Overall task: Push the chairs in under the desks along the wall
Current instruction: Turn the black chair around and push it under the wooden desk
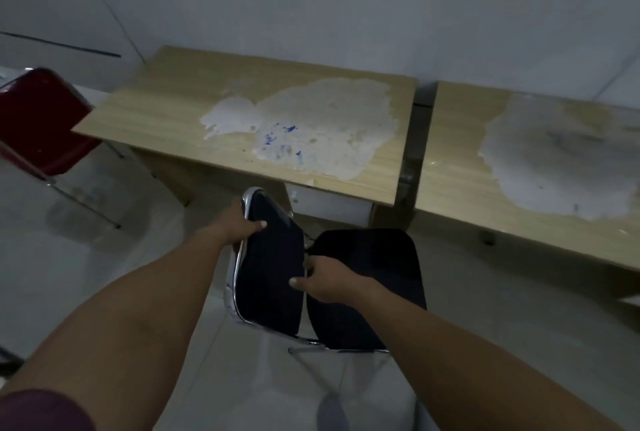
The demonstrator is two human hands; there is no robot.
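A dark navy chair (367, 288) with a chrome frame stands on the floor just in front of the left wooden desk (166, 108). Its backrest (273, 264) faces me. My left hand (239, 222) grips the backrest's upper left edge, thumb on the padding. My right hand (325, 280) holds the backrest's right edge. The seat extends to the right, outside the desk's front edge. A second wooden desk (460, 153) stands to the right against the wall. A red chair (41, 122) with metal legs stands at the far left, beside the left desk.
Both desktops carry large worn pale patches. A white drawer front (332, 205) hangs under the left desk's front edge. A narrow gap (420, 118) separates the two desks. The grey wall runs behind them. Pale tiled floor (104, 274) lies to my left.
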